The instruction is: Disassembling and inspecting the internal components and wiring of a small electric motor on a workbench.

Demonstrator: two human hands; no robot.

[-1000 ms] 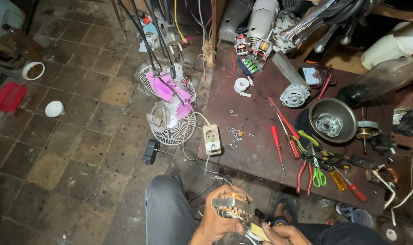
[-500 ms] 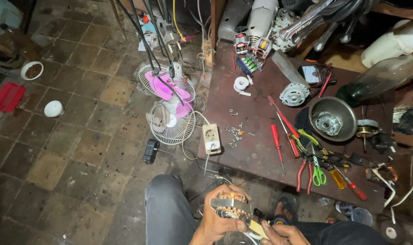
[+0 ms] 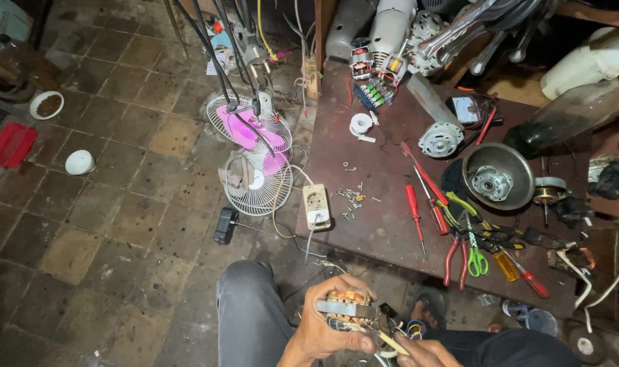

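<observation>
Over a grimy tiled floor [image 3: 99, 224] and a low, dark red tabletop [image 3: 384, 224] crowded with parts, a seated person is working on a small electric motor stator with copper windings and a grey laminated core [image 3: 347, 309], which is sitting low in the frame, above the person's grey-trousered knee [image 3: 252, 319] and well apart from the tabletop's near edge.

Two round wire fan guards, one with pink blades [image 3: 250, 128] and one white [image 3: 258, 183], are lying on the floor beside the tabletop, with a cream power strip [image 3: 316, 206] resting at the tabletop's corner and cords trailing off it. A dark round metal bowl-shaped housing [image 3: 498, 175] is sitting among red-handled screwdrivers [image 3: 418, 204], red-handled pliers [image 3: 455, 255] and green-handled scissors [image 3: 476, 255].

The left hand [image 3: 326, 323] is wrapping its grip around the stator, fingers pressed against the core. The right hand [image 3: 425, 353], partly cut off by the frame edge, is pinching a thin yellowish tool or rod [image 3: 387, 338] against the windings; coloured leads [image 3: 411, 329] are dangling just beside it.

Judging from this, the fine winding wire is running the greatest risk: a slip of the thin tool could nick its coating or snap a lead. Held in the air over the knee, the stator could also drop to the floor if the left grip loosens. Small loose screws [image 3: 354, 194] scattered on the tabletop near its corner are lying where a snagged cord could sweep them off.
</observation>
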